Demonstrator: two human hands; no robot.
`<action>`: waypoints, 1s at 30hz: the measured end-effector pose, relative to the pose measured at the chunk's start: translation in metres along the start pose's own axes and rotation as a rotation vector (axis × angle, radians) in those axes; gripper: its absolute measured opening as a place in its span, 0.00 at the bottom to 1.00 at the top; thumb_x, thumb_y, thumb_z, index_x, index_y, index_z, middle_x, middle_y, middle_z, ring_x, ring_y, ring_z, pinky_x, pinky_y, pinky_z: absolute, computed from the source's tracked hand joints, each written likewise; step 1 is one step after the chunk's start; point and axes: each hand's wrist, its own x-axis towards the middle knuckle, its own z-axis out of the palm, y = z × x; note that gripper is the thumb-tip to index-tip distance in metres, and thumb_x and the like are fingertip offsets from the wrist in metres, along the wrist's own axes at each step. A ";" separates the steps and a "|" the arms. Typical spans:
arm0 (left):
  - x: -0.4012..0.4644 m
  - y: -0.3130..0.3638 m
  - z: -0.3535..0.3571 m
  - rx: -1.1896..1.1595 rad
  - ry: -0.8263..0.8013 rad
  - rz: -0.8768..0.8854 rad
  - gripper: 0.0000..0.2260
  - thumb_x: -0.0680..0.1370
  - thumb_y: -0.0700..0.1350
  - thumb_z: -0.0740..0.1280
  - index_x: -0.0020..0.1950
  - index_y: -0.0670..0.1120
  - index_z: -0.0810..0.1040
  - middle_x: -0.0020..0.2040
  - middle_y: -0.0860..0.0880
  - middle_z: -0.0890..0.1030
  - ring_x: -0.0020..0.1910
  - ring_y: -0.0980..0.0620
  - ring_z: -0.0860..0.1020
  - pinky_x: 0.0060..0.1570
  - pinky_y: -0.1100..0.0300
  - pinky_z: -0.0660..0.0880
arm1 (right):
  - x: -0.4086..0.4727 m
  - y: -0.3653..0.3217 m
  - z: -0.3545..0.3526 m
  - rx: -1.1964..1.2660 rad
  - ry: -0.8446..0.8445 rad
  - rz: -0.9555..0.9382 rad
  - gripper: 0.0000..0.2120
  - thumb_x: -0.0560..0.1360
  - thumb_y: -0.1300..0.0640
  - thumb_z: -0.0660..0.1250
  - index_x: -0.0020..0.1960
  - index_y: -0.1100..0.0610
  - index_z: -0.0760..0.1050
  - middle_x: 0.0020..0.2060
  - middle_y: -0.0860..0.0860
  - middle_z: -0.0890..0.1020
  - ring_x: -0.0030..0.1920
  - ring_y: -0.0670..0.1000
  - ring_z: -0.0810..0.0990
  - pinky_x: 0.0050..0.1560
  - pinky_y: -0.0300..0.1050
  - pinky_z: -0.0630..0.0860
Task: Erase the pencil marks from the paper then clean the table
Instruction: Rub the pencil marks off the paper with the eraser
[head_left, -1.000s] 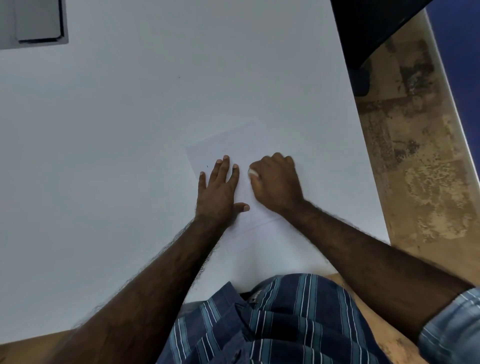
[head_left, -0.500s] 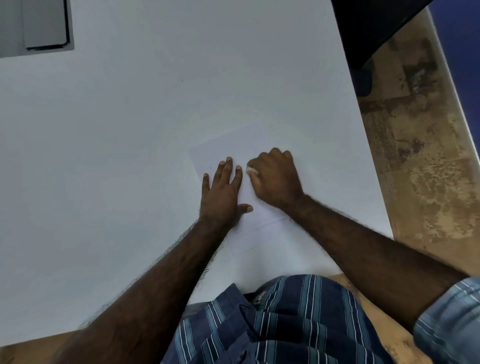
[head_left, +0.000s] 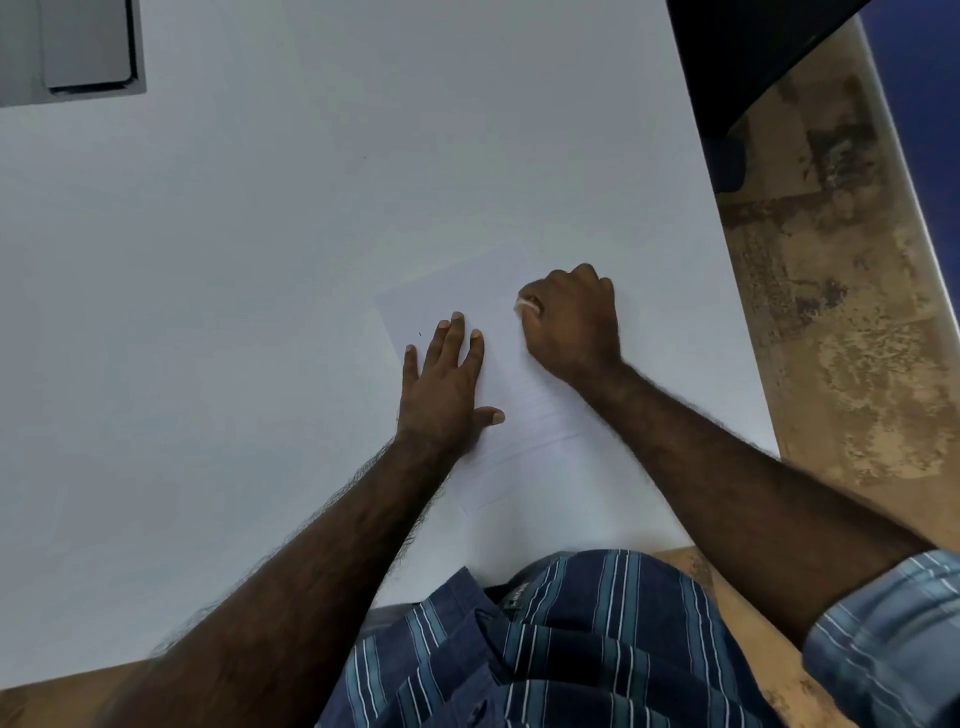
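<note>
A white sheet of paper (head_left: 467, 291) lies tilted on the white table (head_left: 260, 260), near its front right part. My left hand (head_left: 444, 384) rests flat on the sheet's left half, fingers spread. My right hand (head_left: 574, 322) is closed in a fist on the sheet's right half, pinching a small white eraser (head_left: 525, 305) against the paper. Faint pencil lines (head_left: 530, 410) show on the sheet between the two wrists. A tiny dark speck (head_left: 420, 334) sits on the paper left of my left fingers.
A grey recessed panel (head_left: 78, 47) is set in the table's far left corner. The table's right edge drops to a worn brown floor (head_left: 841, 312). A dark object (head_left: 743, 62) stands at the upper right. My striped shirt fills the bottom middle.
My right hand with the eraser has slid away from the left hand, up and to the right across the paper. The left hand has stayed flat on the sheet.
</note>
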 end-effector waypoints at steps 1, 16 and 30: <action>0.000 0.000 0.000 -0.002 0.000 0.000 0.46 0.78 0.63 0.68 0.85 0.49 0.44 0.84 0.47 0.36 0.83 0.48 0.38 0.81 0.42 0.40 | 0.001 0.001 -0.001 0.027 -0.003 0.038 0.08 0.79 0.51 0.67 0.47 0.49 0.84 0.42 0.46 0.84 0.49 0.58 0.78 0.48 0.52 0.69; 0.003 0.003 -0.001 -0.106 0.030 0.000 0.46 0.77 0.67 0.66 0.85 0.54 0.43 0.84 0.47 0.39 0.83 0.47 0.39 0.81 0.40 0.41 | -0.055 0.004 -0.006 0.046 -0.102 -0.026 0.04 0.80 0.53 0.70 0.50 0.47 0.84 0.45 0.45 0.85 0.48 0.55 0.78 0.49 0.54 0.73; 0.004 0.008 0.007 -0.025 0.027 -0.015 0.44 0.77 0.66 0.67 0.84 0.55 0.46 0.83 0.45 0.34 0.83 0.45 0.36 0.79 0.35 0.41 | -0.057 0.015 -0.009 -0.067 0.023 0.015 0.07 0.78 0.54 0.66 0.47 0.51 0.83 0.41 0.48 0.83 0.46 0.58 0.76 0.47 0.53 0.67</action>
